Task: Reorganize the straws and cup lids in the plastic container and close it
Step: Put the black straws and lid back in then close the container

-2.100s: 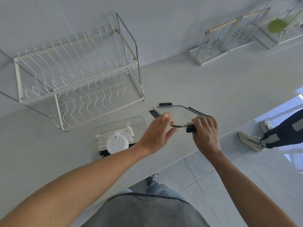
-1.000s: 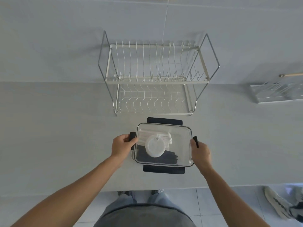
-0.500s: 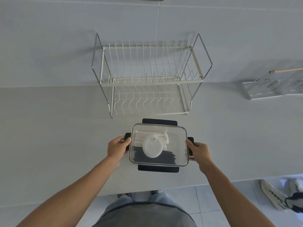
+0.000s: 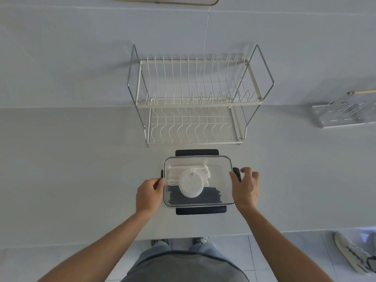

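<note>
One lidded clear container (image 4: 221, 200)

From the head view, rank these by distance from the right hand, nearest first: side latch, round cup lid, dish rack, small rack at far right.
1. Side latch, at the right hand.
2. Round cup lid, inside the container, to its left.
3. Dish rack, behind the container.
4. Small rack, far right by the wall.

The clear container (image 4: 219, 181) sits just in front of the rack (image 4: 195, 102), lid on, 4 dark latches out. Inside: white straws (image 4: 175, 173) rackward, black straws (image 4: 209, 195) nearer, 1 round cup lid (image 4: 190, 185) on top.
</note>
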